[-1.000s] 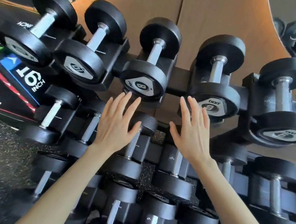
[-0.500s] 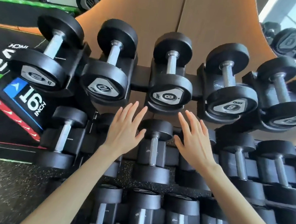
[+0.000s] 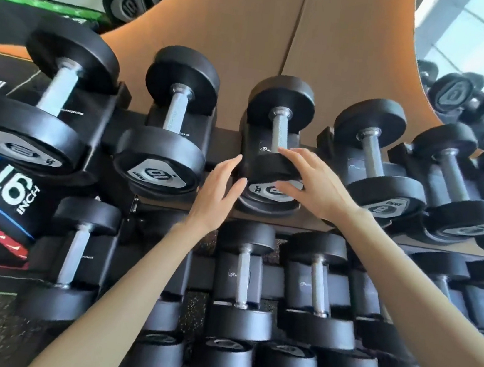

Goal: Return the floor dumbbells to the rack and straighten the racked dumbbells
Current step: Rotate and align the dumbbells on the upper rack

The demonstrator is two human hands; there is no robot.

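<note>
While both bare forearms are stretched toward the top tier of the rack [image 3: 227, 147], the middle dumbbell [image 3: 279, 128] is flanked by the two hands. The left hand [image 3: 219, 194] is held edge-on, its fingers straight and pressed together, just beside the left flank of that dumbbell's near head; whether skin meets rubber there cannot be told. The right hand [image 3: 318, 187] is laid on the same head from the opposite side, fingers spread and only lightly bent: the forefinger is stretched over the top of the head toward the steel handle, and the thumb is rested on the grey end label. Nothing is clasped by either hand. The middle dumbbell is seated in its cradle, its handle pointing away from the hands toward the wooden wall panel [image 3: 254, 31]. Outward of the left hand a larger dumbbell marked 10 [image 3: 161, 157] is racked; outward of the right hand a neighbouring dumbbell [image 3: 384, 183] is seated, its near head just beside the right wrist. Beneath both forearms more lower-tier dumbbells [image 3: 242, 275] are racked. Well out past the left forearm a black box printed "16 INCH" [image 3: 2, 192] is seen
</note>
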